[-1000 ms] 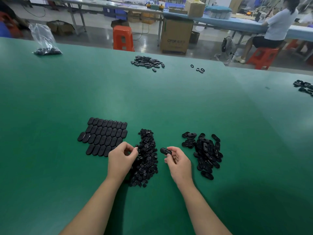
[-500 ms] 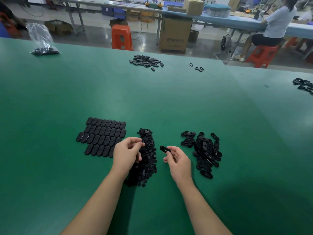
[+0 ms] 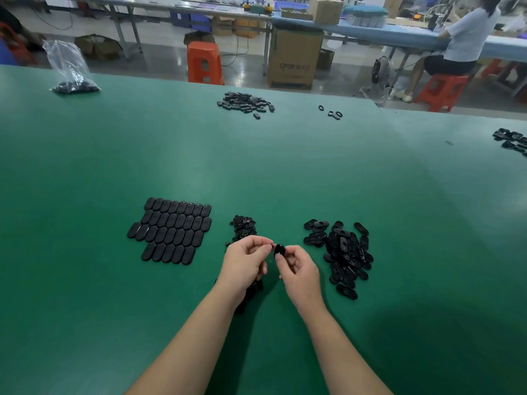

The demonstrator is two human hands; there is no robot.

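My right hand (image 3: 298,273) pinches a black oval plastic shell (image 3: 279,250) just above the green table (image 3: 285,172). My left hand (image 3: 245,263) pinches a small black part against the shell's left end; that part is mostly hidden by my fingertips. Under my left hand lies a heap of small black parts (image 3: 243,226), partly covered. A pile of black oval shells (image 3: 342,252) lies to the right of my right hand. To the left, several finished black ovals (image 3: 172,230) lie in neat rows.
Far across the table sit another pile of black parts (image 3: 245,102), a few loose rings (image 3: 332,112), a clear bag of parts (image 3: 70,71) at far left and more parts (image 3: 512,139) at the right edge. Beyond are an orange stool (image 3: 204,64), a cardboard box (image 3: 293,59) and a seated person (image 3: 459,44).
My left hand lifted from the small-parts heap and moved right with a small part. Both hands have come together at the shell held by my right hand.
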